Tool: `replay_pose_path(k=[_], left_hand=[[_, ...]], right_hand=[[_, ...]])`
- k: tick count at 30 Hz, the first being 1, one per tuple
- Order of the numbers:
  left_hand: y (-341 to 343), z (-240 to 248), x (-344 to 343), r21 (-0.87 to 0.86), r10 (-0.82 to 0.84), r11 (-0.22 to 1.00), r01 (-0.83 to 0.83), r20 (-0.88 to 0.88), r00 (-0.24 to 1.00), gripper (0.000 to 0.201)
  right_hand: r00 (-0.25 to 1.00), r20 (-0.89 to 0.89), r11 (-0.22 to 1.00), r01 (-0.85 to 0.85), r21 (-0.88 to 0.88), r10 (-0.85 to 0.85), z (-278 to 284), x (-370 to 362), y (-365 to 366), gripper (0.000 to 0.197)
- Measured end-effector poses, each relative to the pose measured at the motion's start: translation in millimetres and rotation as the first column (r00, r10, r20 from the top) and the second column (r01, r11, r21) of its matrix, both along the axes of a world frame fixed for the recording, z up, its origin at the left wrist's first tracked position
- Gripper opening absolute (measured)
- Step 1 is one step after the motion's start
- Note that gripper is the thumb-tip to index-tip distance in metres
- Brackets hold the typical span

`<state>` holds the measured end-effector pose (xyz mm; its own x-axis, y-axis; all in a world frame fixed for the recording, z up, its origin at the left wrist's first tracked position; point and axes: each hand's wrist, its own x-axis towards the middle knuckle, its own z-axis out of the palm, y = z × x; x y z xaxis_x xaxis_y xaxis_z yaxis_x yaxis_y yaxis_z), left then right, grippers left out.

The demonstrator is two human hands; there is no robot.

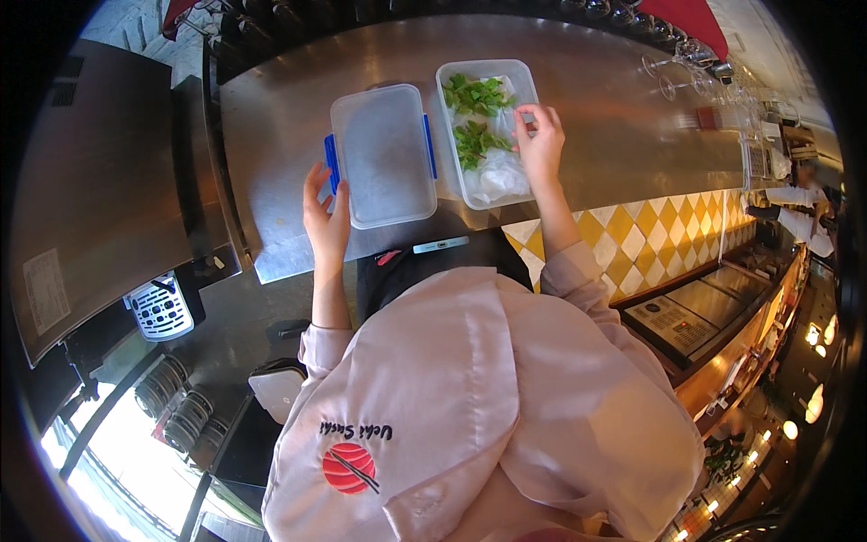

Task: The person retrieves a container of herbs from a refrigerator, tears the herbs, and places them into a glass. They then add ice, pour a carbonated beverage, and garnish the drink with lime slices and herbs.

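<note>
A translucent plastic lid [384, 158] with blue side clips lies flat on the steel counter. To its right stands an uncovered clear plastic container [462, 185]. Inside are two bunches of green leaves [477, 95] and crumpled white paper [499, 176]. My left hand [327, 217] is at the lid's left edge beside a blue clip [331, 161], its fingers apart and holding nothing. Over the container's right side is my right hand [540, 144], thumb and fingertips drawn together close to the leaves and paper. Whatever sits between those fingertips is too small to make out.
The steel counter [298, 99] runs from left to right, with bottles [271, 18] along its back edge. Stemmed glasses [682, 72] stand at the far right. A pale blue phone-like object [441, 245] is at the counter's front edge by my body.
</note>
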<state>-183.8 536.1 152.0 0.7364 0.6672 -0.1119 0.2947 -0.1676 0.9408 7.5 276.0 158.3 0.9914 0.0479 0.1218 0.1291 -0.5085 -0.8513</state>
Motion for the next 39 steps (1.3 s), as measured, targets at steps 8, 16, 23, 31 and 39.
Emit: replay_pose_path(k=[8,16,23,31,39], left_hand=[[-33.9,29.1,28.6,0.125,-0.222,0.969,0.213,0.059,0.973,0.047],[-34.8,30.3,16.6,0.114,-0.278,0.955,0.272,0.041,0.96,0.04],[-63.6,69.7,53.3,0.008,-0.538,0.829,0.559,0.285,0.793,0.025],[-92.0,92.6,65.0,-0.036,-0.497,0.824,0.565,0.432,0.753,0.017],[-61.8,57.2,49.0,-0.116,-0.366,0.891,0.438,0.386,0.847,0.011]], right_hand=[[0.994,0.082,0.83,-0.017,-0.558,0.076,-100.1,57.9,-8.5,0.021],[0.955,0.258,0.969,-0.088,-0.233,0.149,-28.0,12.1,-6.5,0.009],[0.926,0.367,0.967,-0.171,0.191,0.092,68.2,-67.1,4.0,0.018],[0.778,0.593,0.959,-0.282,0.034,0.208,101.2,-87.5,17.3,0.022],[0.876,0.393,0.947,-0.319,0.033,0.281,79.5,-100.7,20.7,0.019]])
